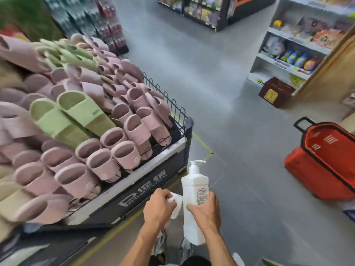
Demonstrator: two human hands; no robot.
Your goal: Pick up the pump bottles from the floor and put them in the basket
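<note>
Right hand (206, 210) grips an upright white pump bottle (195, 189) round its body. Left hand (158, 210) is curled round a second bottle (177, 207). Red basket (311, 173) stands at 2 o'clock, well apart.

Grey shop floor (211, 83) w/ slipper bin (146, 187) left, white shelves (259, 69) right.

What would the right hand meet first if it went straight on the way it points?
Right hand: probably the slipper bin corner, depth unclear; the basket lies off to the right.
</note>
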